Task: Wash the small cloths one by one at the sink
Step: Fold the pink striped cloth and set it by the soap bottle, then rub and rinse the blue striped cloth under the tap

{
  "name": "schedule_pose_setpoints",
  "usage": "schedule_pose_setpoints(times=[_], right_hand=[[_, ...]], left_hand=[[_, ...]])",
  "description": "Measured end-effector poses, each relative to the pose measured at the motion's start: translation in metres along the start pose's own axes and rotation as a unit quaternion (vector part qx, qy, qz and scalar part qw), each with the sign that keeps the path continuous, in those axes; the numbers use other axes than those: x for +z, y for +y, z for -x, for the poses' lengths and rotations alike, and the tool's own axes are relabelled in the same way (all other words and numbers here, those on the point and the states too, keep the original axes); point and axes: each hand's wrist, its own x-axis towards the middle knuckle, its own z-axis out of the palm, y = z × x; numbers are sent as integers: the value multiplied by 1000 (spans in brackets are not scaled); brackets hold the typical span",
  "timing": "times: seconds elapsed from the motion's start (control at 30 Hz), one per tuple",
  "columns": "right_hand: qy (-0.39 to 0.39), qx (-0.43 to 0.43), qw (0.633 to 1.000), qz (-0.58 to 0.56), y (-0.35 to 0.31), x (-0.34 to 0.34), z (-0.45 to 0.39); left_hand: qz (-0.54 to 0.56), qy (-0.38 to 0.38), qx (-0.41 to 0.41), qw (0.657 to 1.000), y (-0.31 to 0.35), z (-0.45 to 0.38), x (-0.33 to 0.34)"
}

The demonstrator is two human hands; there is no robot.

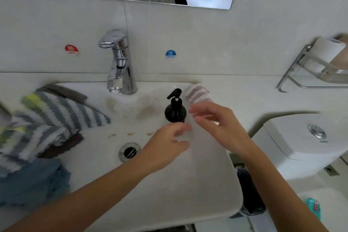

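Both hands empty with loose fingers, left hand (169,142) and right hand (216,124) near the black soap pump (175,108) at the sink's (188,184) two o'clock; best to steady the bottle, then press its head straight down.

The sink (188,184) is white with brownish stains near the chrome faucet (120,62). The soap dispenser (175,108) is black. One small cloth (197,93) has pale pink and white stripes. The cloth pile (47,122) shows grey-teal and white zigzag stripes with yellow-green patches, plus blue and, it seems through the blur, dark brown pieces. Wall stickers are red (71,49) and blue (170,54).
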Motion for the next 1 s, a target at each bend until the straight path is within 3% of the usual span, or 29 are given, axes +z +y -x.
schedule_pose_setpoints(times=[0.23,0.4,0.53,0.6,0.73,0.87,1.0], right_hand=[[-151,-75,981,93,-45,91,-19],[-227,-98,958,143,-61,147,-44],[-245,-107,950,160,-63,177,-49],[-248,-104,950,160,-59,183,-48],[-244,-85,954,153,-49,182,-43],[-245,-63,956,152,-43,178,-42],[-247,-55,955,156,-40,174,-44]], left_hand=[[-75,37,-1,996,-50,71,-99],[-193,177,-8,965,-76,114,-173],[-296,298,-79,904,-99,135,-226],[-346,289,-148,880,-110,138,-243],[-368,202,-275,865,-119,137,-260],[-354,216,-264,871,-115,133,-261],[-316,276,-179,890,-101,134,-258]])
